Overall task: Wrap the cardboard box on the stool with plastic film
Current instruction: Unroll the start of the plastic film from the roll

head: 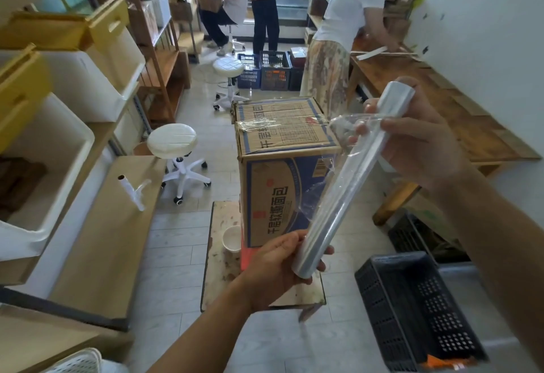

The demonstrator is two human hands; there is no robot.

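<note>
A brown and blue cardboard box (273, 172) stands upright on a stained square stool (219, 258) in the middle of the floor. A band of clear film crosses its top and runs down its right side. I hold a roll of plastic film (356, 178) tilted in front of the box's right edge. My left hand (278, 269) grips the roll's lower end. My right hand (418, 149) grips its upper part, with film stretched from the roll to the box. A small white cup (232, 238) sits on the stool left of the box.
Shelves with white bins (61, 125) line the left side. White swivel stools (173, 141) stand behind the box. A black crate (412, 308) lies at the lower right. A wooden bench (441, 107) runs along the right wall, with a person (344, 34) working there. Two more people are at the back.
</note>
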